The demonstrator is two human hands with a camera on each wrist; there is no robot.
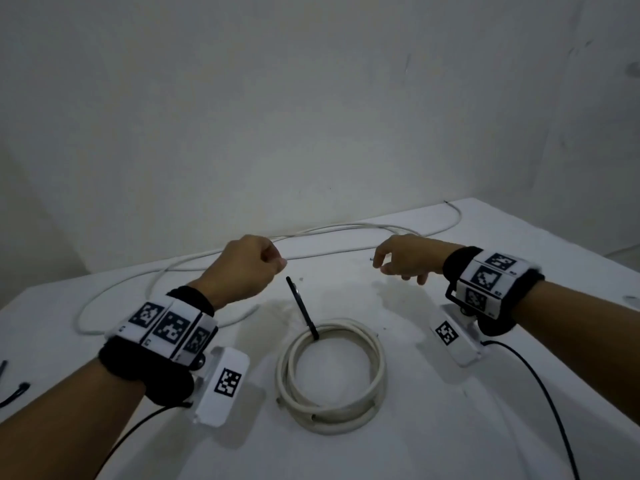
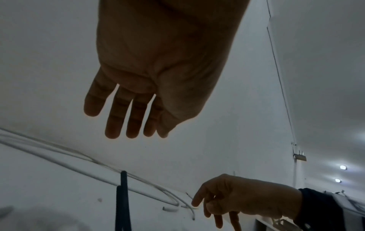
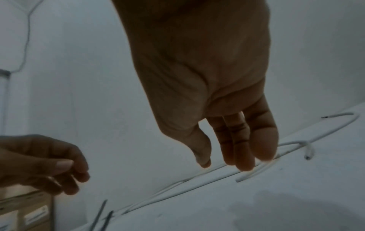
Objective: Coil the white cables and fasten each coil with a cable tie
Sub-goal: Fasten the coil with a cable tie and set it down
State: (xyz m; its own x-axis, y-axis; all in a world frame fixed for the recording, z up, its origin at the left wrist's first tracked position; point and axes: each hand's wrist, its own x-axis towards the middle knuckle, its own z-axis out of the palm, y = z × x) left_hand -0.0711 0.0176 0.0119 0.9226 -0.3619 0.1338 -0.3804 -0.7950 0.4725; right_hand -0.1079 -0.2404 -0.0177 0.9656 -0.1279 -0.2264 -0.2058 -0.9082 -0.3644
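Observation:
A coil of white cable (image 1: 379, 372) lies flat on the white table (image 1: 450, 427) between my forearms. A black cable tie (image 1: 302, 306) is fastened round its far side, and the tie's tail (image 2: 123, 203) sticks up. A loose white cable (image 1: 346, 228) sprawls in long loops along the back of the table (image 2: 79, 170) (image 3: 197, 186). My left hand (image 1: 256, 265) hovers above the tie's tip with relaxed fingers (image 2: 134, 118) and holds nothing. My right hand (image 1: 398, 261) hangs over the loose cable's end, fingers drooping (image 3: 233, 148), and is empty too.
More black cable ties (image 1: 14, 393) lie at the table's left edge. The wall rises right behind the table's far edge. A cardboard box (image 3: 25, 211) stands off the table to the left. Black camera leads (image 1: 540, 393) trail from both wrists.

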